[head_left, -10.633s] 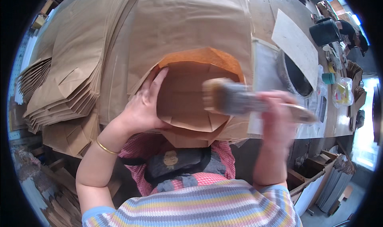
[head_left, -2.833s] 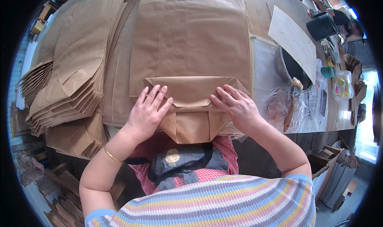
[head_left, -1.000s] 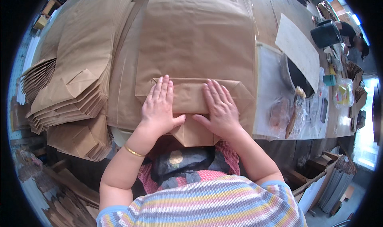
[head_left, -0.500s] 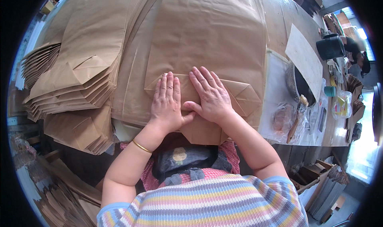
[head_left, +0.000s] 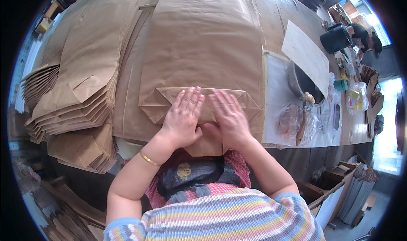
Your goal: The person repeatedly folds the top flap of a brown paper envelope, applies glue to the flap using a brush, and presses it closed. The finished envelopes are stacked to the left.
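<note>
The left hand and right hand are resting flat, outstretched and gripping nothing, on a brown paper bag whose near end is showing triangular folds.

The upper garment is a ribbed, horizontally striped knit top in slate grey, white, yellow, pink and light blue. Its short sleeves end in plain light-blue bands: left sleeve band, right sleeve band. A thin, smooth, gold-coloured bangle encircles the left wrist. Below the top sit a red-pink and white checked cloth and a dark blue-grey cloth panel. The panel carries a rounded cream motif. The left hand and right hand are bare.
</note>
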`<state>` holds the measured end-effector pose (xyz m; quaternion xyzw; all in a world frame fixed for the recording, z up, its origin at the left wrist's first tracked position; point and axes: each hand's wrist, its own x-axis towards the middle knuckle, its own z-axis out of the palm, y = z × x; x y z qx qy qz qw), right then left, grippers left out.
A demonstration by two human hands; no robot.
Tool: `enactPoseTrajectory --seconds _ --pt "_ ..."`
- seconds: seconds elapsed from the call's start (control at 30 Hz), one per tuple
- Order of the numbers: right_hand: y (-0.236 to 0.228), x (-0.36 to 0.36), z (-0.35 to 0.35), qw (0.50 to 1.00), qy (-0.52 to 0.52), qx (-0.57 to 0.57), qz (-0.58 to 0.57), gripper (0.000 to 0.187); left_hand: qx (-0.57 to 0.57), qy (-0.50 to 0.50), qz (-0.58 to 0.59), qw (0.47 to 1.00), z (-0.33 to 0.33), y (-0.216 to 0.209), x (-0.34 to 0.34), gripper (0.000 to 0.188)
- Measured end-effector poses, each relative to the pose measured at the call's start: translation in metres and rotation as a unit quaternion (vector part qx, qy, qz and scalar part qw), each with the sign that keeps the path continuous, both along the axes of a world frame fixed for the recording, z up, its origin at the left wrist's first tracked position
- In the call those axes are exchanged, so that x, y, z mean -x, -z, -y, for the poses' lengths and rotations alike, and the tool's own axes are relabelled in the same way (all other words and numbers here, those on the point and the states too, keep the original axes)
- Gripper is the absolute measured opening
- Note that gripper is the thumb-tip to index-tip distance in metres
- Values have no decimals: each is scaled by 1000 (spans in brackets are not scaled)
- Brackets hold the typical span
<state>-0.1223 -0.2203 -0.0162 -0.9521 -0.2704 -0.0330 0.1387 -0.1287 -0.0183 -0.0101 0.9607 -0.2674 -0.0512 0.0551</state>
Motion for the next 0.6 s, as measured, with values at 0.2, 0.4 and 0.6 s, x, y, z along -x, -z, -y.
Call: enactPoseTrajectory --seconds 0.2,0.4,0.6 --pt "4 -2 -1 998 36 -31 -39 93 -10 -129 -48 991 -9 -2 1 112" --pt "-12 -4 37 990 99 -79 -68 90 -203 -220 -73 951 11 -45 -3 115" --pt "-53 -10 40 961 78 -263 -30 65 15 -15 240 971 40 24 -37 32"
